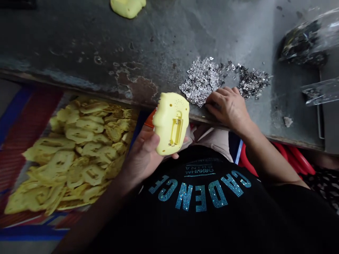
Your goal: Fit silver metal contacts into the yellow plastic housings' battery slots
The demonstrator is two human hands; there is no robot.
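Observation:
My left hand (145, 150) is closed around a yellow plastic toy casing (165, 113), held up just in front of the table edge. The casing's back faces me, showing an open battery compartment (177, 129) with metal contacts and a cluster of small holes. An orange part (150, 119) sticks out on its left side. My right hand (229, 107) rests at the table's front edge, its fingers bent together against a pile of small shiny metal contact pieces (200, 79). Whatever sits between those fingertips is hidden. A darker heap of small metal pieces (253, 83) lies just beyond the knuckles.
Many yellow plastic shell parts (84, 141) fill a container at lower left, below table height. Another yellow piece (128, 7) lies at the far edge of view on the grey metal table (87, 38). Clear plastic bags (307, 38) with dark parts stand at right, near a red stool (293, 158).

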